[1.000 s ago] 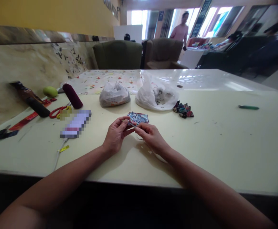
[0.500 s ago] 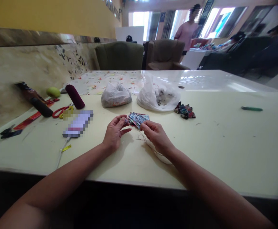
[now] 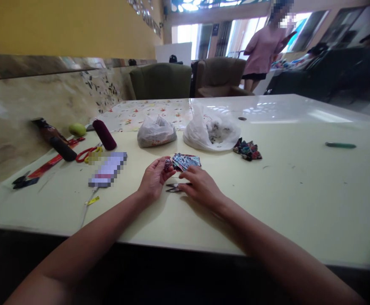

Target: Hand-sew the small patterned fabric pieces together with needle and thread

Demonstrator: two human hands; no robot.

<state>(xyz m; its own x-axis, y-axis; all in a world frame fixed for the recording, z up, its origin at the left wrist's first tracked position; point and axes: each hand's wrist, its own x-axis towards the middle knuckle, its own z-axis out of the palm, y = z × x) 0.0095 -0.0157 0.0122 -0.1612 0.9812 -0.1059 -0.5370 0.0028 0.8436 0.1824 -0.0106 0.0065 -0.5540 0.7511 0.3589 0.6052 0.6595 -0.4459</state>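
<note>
Basically snips [image 3: 173,187] touching R hand [image 3: 200,186]; fabric piece [image 3: 168,163] pinched in L hand [image 3: 153,180].

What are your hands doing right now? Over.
Left hand pinches small fabric piece. Right hand on thread snips. Fabric stack just beyond.

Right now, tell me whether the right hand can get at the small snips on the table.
Probably yes. The right hand has its fingertips already at the snips, which lie uncovered between both hands. The left hand, pinching patterned cloth, does not block them.
</note>
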